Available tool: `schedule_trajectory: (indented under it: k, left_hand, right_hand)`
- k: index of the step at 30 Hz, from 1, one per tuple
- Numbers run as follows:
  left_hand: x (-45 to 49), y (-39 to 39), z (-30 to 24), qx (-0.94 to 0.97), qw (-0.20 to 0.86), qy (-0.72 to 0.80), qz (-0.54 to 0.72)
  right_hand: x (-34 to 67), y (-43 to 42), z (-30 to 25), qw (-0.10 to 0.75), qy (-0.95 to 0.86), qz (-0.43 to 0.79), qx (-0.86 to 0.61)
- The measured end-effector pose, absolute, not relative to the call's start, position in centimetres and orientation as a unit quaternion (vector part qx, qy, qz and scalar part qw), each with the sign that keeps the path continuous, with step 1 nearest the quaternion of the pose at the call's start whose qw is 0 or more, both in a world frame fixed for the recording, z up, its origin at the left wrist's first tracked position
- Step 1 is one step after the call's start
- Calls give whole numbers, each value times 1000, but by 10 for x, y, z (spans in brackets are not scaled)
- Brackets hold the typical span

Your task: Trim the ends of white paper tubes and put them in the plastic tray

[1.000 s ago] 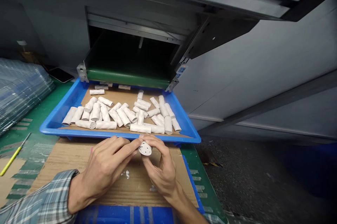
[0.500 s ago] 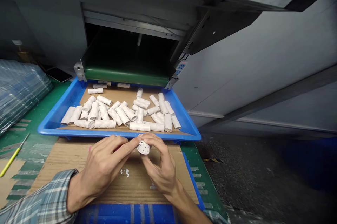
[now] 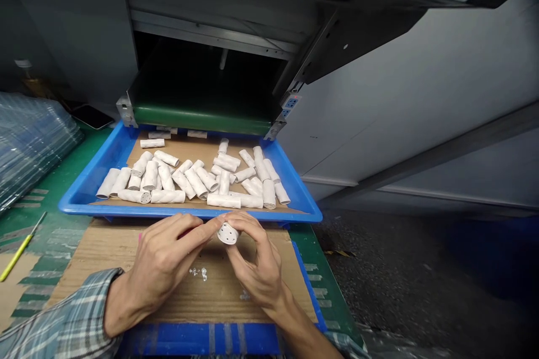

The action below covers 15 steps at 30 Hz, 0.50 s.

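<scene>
Both my hands hold one white cylinder (image 3: 228,233) with several small holes in its round end, which faces me. My right hand (image 3: 255,263) wraps it from the right. The fingertips of my left hand (image 3: 162,260) pinch at its left side, and something pink shows under those fingers. The hands hover over a brown cardboard sheet (image 3: 105,258). Just behind them a blue tray (image 3: 105,157) lined with cardboard holds several similar white cylinders (image 3: 197,182).
A green conveyor belt (image 3: 202,118) ends above the tray's far edge, under a dark machine opening. A yellow-handled tool (image 3: 19,249) lies on the green table at left. Clear plastic stacks (image 3: 29,140) sit far left. Floor drops off at right.
The hands and the cylinder have hardly moved; the view shifted slightly, so everything sits a little higher in the picture.
</scene>
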<state>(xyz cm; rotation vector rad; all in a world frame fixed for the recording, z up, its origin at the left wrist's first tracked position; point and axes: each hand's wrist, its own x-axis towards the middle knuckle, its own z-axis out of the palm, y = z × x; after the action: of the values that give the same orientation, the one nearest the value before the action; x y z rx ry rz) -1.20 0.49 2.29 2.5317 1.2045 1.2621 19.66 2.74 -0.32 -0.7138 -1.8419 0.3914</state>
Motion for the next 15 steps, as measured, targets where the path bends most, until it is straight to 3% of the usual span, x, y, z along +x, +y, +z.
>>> schedule_trajectory:
  k: [9, 15]
  left_hand:
    - [-8, 6, 24, 789, 85, 402, 457]
    - [-7, 5, 36, 749, 367, 356, 422]
  right_hand:
    - [197, 25, -7, 538, -755, 206, -314]
    - [199, 18, -12, 509, -748, 307, -295]
